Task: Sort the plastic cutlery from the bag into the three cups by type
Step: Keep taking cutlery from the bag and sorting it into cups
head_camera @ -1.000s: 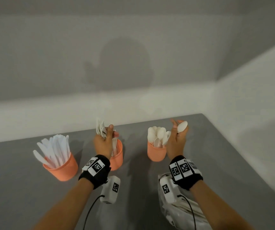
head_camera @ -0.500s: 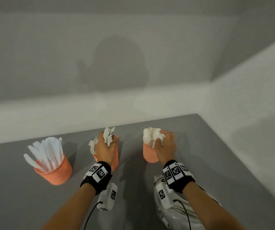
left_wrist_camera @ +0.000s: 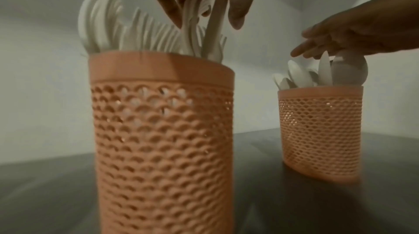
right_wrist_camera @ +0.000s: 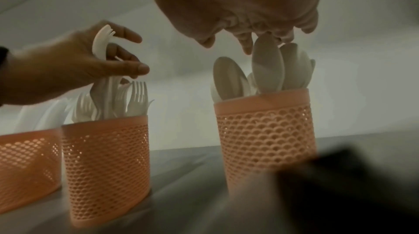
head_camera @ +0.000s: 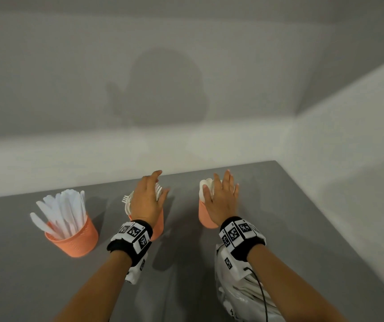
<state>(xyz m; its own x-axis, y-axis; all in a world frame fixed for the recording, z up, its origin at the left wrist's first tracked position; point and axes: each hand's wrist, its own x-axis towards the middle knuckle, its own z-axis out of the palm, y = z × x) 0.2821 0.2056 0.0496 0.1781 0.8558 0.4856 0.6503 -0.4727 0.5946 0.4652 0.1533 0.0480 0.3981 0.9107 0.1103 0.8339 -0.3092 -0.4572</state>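
1. Left hand (head_camera: 148,198), centre of the head view, fingers spread loose over the fork cup (left_wrist_camera: 162,130) — a fork (right_wrist_camera: 102,44) lies between them, apparently being let drop.
2. Right hand (head_camera: 222,201) flat and empty, fingertips on the spoons (right_wrist_camera: 267,69) — likely settling them.
3. Knives (head_camera: 61,210) at left; bag (head_camera: 244,296) on the bench (head_camera: 302,228), lower right.

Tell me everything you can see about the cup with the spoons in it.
The spoon cup is orange plastic, with a smooth band at the rim and lattice holes below. It stands upright on the grey table, rightmost of three cups. White spoons stand bowl-up inside. The right hand hovers above, fingertips at the spoon tops.
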